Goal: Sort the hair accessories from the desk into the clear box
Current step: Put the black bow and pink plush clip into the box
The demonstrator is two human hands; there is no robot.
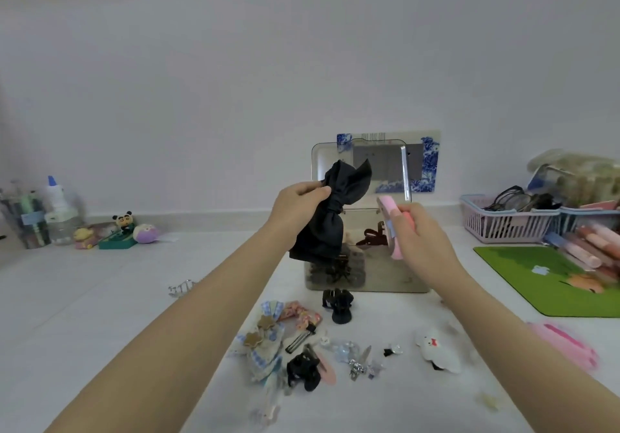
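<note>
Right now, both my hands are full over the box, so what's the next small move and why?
Probably lower the black bow in your left hand into the clear box: its lid is open, and the bow hangs right above it.

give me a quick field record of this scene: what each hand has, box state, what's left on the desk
left hand: left hand grips a black fabric bow, held up in front of the clear box
right hand: right hand holds a pink hair accessory; exact type unclear
clear box: clear box lid open, dark clips already inside
desk, near: black claw clips, checked bows, white plush clip, small sparkly clips
desk, right: green mat, lilac basket
task state: sorting unfinished
</note>
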